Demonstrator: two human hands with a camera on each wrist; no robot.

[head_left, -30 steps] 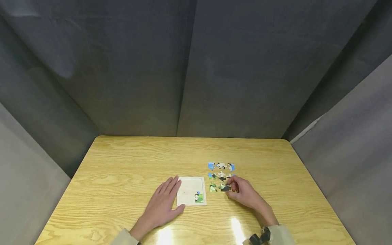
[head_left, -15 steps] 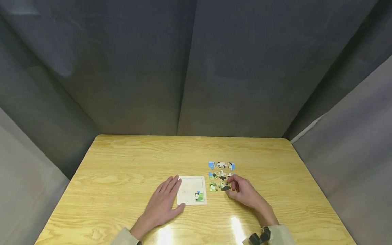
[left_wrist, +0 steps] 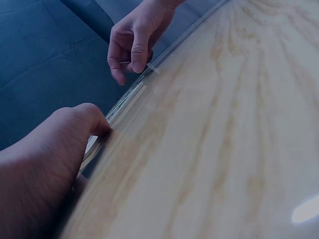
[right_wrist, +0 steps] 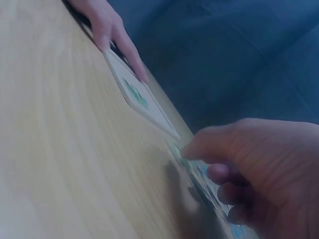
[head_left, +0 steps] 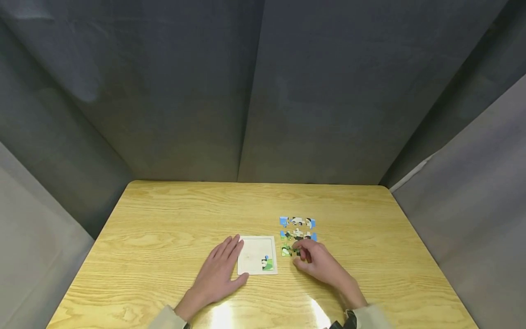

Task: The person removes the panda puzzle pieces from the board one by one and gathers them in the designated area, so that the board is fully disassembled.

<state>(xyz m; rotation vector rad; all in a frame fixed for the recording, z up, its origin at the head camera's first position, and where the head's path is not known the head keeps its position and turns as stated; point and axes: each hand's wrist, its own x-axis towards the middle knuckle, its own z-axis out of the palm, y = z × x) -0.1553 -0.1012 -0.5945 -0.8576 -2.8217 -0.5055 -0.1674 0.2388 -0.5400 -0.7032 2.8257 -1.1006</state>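
Observation:
A pale square puzzle tray (head_left: 254, 253) lies on the table, with a green and panda-patterned puzzle piece (head_left: 268, 264) in its lower right corner. My left hand (head_left: 218, 276) rests along the tray's left edge, fingers straight and thumb (left_wrist: 89, 117) at the near corner. My right hand (head_left: 322, 265) is over the bottom-row puzzle piece (head_left: 295, 251) right of the tray, its thumb and index apart around it. The hand covers part of that piece. Whether the fingers pinch it is hidden. In the right wrist view, the thumb (right_wrist: 204, 144) is above the pieces and the other fingers curl.
More puzzle pieces lie in rows right of the tray: a blue corner piece (head_left: 283, 221), a panda-face piece (head_left: 297, 221) and several others. The wooden table (head_left: 185, 210) meets grey curtains (head_left: 185, 137) at the back and sides.
My right hand has shifted left from the right end of the bottom-row piece to over it, uncovering the piece at the right of the middle row. The left hand and tray stay in place.

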